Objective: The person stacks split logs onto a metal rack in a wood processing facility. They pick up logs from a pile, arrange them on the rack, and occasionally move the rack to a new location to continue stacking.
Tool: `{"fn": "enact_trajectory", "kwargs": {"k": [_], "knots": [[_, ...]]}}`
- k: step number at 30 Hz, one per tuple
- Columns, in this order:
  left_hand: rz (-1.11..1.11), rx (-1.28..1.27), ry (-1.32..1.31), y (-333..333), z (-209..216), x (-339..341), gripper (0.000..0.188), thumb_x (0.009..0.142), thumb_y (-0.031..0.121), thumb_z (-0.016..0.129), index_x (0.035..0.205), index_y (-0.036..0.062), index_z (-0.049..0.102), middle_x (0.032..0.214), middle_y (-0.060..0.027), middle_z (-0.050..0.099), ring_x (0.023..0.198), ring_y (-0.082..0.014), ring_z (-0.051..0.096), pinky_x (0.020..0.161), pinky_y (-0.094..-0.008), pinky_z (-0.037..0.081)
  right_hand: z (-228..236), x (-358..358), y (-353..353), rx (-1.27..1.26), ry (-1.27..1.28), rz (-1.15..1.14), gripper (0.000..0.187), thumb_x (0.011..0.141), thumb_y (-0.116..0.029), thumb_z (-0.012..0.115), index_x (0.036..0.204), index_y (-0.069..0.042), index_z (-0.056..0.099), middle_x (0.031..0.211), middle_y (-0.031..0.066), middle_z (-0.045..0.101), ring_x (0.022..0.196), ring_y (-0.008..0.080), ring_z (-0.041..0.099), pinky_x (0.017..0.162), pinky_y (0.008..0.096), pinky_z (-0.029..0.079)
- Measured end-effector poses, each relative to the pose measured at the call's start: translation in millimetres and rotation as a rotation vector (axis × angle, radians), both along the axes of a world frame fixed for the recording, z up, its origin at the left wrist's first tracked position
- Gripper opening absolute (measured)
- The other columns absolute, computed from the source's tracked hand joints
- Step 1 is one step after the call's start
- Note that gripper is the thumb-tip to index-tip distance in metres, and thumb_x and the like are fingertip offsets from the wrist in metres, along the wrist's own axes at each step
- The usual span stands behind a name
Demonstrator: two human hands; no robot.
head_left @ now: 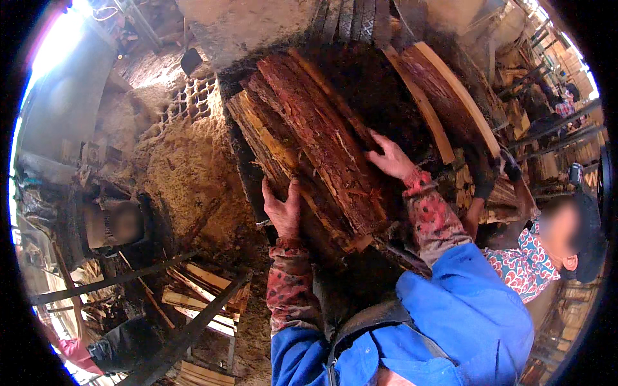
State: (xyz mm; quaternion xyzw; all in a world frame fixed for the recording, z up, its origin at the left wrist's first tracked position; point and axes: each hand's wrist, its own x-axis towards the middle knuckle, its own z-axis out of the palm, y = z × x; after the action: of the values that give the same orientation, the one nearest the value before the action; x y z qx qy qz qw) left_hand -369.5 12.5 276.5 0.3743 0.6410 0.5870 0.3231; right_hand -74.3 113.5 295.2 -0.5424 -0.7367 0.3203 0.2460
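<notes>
Several rough wooden slabs, with a wide reddish-brown bark-covered slab point(312, 128) among them, lie side by side on a dark work surface, slanting from far left to near right. My left hand point(283, 209) grips the near left edge of a yellowish split slab point(261, 132), its thumb on top and fingers at the outer side. On the other side, my right hand point(393, 157) has its fingers stretched out, the tips touching the end of a narrow dark slab point(331, 93). The undersides of the slabs are hidden.
At right, a co-worker point(531, 251) in a patterned top and dark gloves handles a bark-faced board point(444, 90) with pale edges. A sawdust heap point(187, 161) lies left of the work surface. Split wood pieces point(206, 289) and a dark metal bar point(187, 328) are at lower left.
</notes>
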Motion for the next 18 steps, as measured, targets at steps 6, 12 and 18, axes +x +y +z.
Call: {"fn": "enact_trajectory", "kwargs": {"k": [6,12,18], "knots": [[-0.051,0.075,-0.19,-8,0,0,0.066,0.086,0.022,0.075,0.135,-0.0082,0.043,0.125,-0.0161,0.058,0.11,-0.022,0.056,0.096,-0.0345,0.044,18,-15,26,0.008,-0.112,0.049,0.058,0.096,-0.051,0.05,0.116,0.002,0.062,0.105,0.021,0.065,0.098,0.0367,0.062,0.086,0.0446,0.048],[-0.007,-0.09,-0.119,-4,-3,-5,0.071,0.082,0.031,0.08,0.131,-0.0086,0.046,0.121,-0.0145,0.06,0.107,-0.0204,0.058,0.092,-0.0334,0.046,-23,-16,25,0.209,-0.283,-0.054,0.053,0.093,-0.052,0.054,0.113,-0.005,0.066,0.103,0.0244,0.064,0.096,0.0407,0.061,0.085,0.0463,0.049],[-0.018,-0.095,-0.174,-19,-12,-12,0.064,0.08,0.033,0.082,0.12,-0.0083,0.054,0.107,-0.01,0.065,0.097,-0.016,0.059,0.082,-0.0301,0.049,8,-34,-7,0.165,-0.079,0.015,0.044,0.092,-0.043,0.059,0.116,-0.007,0.065,0.106,0.0252,0.064,0.1,0.0417,0.06,0.086,0.0468,0.049]]}}
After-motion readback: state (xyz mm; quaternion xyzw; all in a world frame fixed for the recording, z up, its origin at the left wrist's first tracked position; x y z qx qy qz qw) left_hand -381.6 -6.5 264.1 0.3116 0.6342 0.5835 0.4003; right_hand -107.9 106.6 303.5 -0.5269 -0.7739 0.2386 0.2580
